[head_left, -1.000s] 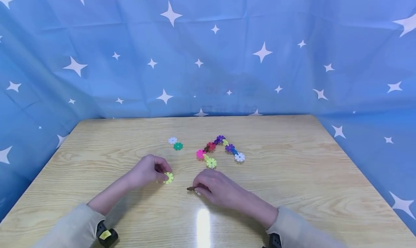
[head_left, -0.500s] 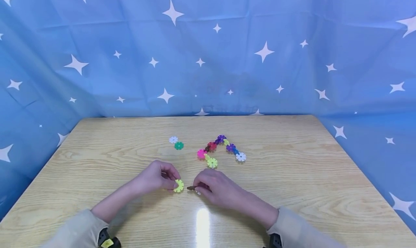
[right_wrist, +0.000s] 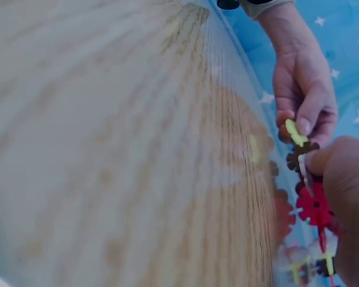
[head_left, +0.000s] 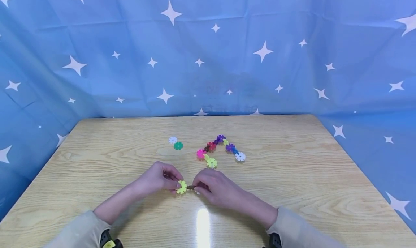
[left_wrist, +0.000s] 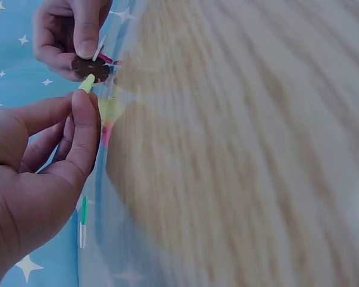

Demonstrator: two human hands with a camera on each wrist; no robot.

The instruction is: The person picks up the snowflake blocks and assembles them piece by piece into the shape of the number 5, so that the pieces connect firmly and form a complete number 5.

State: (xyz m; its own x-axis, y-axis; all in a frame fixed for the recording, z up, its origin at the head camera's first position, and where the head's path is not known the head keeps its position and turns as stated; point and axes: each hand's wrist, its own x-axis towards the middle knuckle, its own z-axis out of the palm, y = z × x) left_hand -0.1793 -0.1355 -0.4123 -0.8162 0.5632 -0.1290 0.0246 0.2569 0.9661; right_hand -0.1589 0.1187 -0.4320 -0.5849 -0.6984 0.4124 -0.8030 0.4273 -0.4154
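Observation:
Thumb and fingers of my left hand (head_left: 159, 176) pinch a bright yellow notched snowflake disc (head_left: 182, 187). Facing it, my right hand (head_left: 216, 189) grips a brown notched disc (left_wrist: 87, 68), seen edge-on in the head view. The yellow disc's rim meets the brown disc's edge, and the two overlap in both wrist views. Beside the brown disc, a white disc (right_wrist: 304, 171) stands edge-on at the right fingertips. A red disc (right_wrist: 311, 207) shows just past it in the right wrist view; my right hand hides part of these pieces.
Farther back on the wooden table (head_left: 286, 168) lies a bent chain of joined discs, with a pink disc (head_left: 201, 154), purple discs (head_left: 230, 148) and a white end disc (head_left: 240, 157). A loose green disc (head_left: 178, 146) and a pale disc (head_left: 173, 140) lie left of it.
My left hand has moved right and toward me with the yellow disc, bringing it up against the brown disc. The right hand has stayed in place.

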